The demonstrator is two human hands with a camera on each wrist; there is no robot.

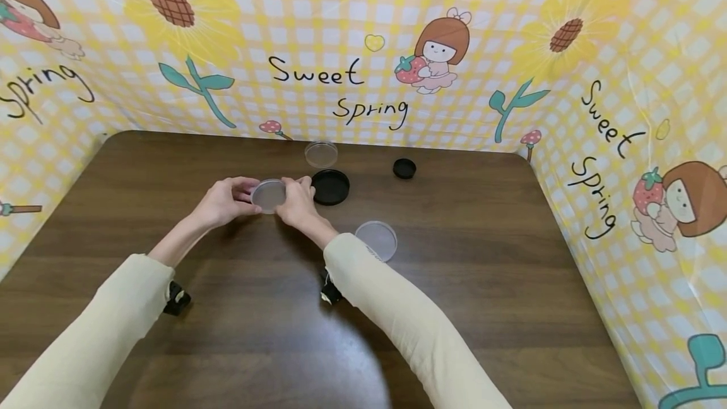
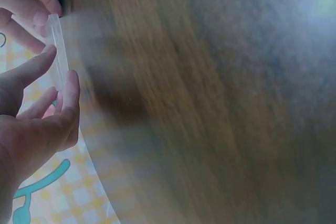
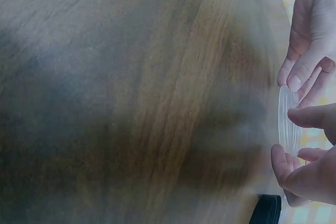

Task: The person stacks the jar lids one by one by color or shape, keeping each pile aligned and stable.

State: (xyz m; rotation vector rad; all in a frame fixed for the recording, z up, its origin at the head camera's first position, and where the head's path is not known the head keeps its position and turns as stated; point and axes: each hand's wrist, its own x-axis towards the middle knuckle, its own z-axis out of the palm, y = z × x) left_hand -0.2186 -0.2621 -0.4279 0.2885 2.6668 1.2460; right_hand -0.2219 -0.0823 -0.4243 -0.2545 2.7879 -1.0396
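Observation:
A clear, shallow round dish (image 1: pixel 269 197) is held up between my two hands, seen nearly edge-on in both wrist views. My left hand (image 1: pixel 226 202) pinches its left rim between thumb and fingers. On the opposite rim, my right hand (image 1: pixel 298 201) grips it, the thumb (image 3: pixel 310 116) against one face and fingertips (image 3: pixel 279 153) against the other. Just right of that hand a black round dish (image 1: pixel 330 187) rests on the table, close to the knuckles. Part of the held dish's rim is hidden behind the fingers.
Behind the black dish, a second clear round dish (image 1: pixel 321 154) lies near the patterned backdrop (image 1: pixel 318 100). A small black round lid or dish (image 1: pixel 404 168) sits to the right. Another clear dish (image 1: pixel 377 240) lies partly behind my right sleeve on the wooden table (image 1: pixel 483 270).

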